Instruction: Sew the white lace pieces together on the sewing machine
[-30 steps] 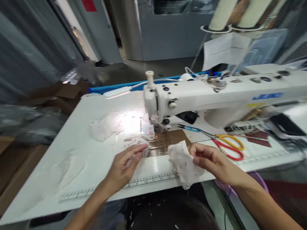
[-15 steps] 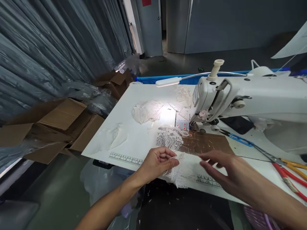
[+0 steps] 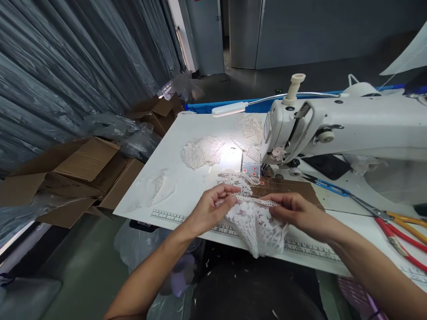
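Note:
I hold a piece of white lace [image 3: 256,224] stretched between both hands above the near edge of the white sewing table [image 3: 173,195]. My left hand [image 3: 208,209] pinches its left top corner. My right hand [image 3: 295,212] pinches the top edge on the right, and the rest of the lace hangs down over the table's ruler strip. Behind the hands lies more lace [image 3: 238,180] on a brown board [image 3: 283,189], in front of the needle of the white sewing machine [image 3: 333,126].
Other lace pieces [image 3: 200,151] lie under the lamp [image 3: 230,109] on the table. Blue snips [image 3: 328,186] and red and yellow scissors [image 3: 400,226] rest at the right. Open cardboard boxes [image 3: 76,173] and plastic bags stand on the floor to the left.
The view swung left. My right hand, open half a second ago, has closed on the lace's top edge, and both hands have lifted and spread the lace between them.

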`<state>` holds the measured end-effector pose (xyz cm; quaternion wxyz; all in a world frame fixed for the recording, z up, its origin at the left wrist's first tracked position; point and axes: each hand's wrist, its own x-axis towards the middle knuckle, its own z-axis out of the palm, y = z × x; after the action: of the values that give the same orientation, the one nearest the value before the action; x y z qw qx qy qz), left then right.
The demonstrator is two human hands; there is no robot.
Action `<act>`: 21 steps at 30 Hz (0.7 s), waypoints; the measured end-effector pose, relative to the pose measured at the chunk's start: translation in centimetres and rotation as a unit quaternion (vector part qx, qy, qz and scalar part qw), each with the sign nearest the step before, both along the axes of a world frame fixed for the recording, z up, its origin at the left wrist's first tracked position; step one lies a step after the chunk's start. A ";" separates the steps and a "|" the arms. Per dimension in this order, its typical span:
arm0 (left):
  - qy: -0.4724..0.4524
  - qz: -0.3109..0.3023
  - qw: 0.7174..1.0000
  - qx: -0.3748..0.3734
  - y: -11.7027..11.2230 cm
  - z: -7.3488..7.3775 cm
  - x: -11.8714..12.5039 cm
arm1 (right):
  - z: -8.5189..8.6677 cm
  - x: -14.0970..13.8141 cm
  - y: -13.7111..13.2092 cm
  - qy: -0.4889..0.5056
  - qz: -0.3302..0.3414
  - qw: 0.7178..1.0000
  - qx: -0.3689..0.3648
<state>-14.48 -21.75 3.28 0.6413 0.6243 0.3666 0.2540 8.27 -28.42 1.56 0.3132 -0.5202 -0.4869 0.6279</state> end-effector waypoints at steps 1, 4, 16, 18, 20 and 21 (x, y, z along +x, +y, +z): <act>0.019 -0.007 1.000 0.022 0.8 0.0 0.1 | 0.1 0.8 0.4 -0.011 -0.004 1.000 -0.009; 0.077 -0.017 0.993 0.089 2.9 -0.6 1.4 | -0.1 3.1 1.8 -0.088 -0.038 0.995 -0.033; 0.082 -0.026 0.995 0.049 5.2 -2.9 3.9 | -0.9 6.4 2.2 -0.032 -0.123 0.989 -0.075; 0.068 -0.023 0.996 0.046 5.1 -2.9 3.8 | -0.9 6.3 2.2 -0.020 -0.136 0.987 -0.079; 0.061 -0.016 0.997 0.052 5.0 -2.8 3.8 | -1.0 6.0 2.2 -0.016 -0.122 0.990 -0.068; 0.060 -0.013 0.997 0.056 5.0 -2.8 3.8 | -1.0 5.9 2.2 -0.023 -0.108 0.992 -0.057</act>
<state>-10.72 -16.71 0.49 0.5858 0.6780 0.3812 0.2277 14.15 -26.25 0.58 0.3374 -0.6013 -0.3982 0.6050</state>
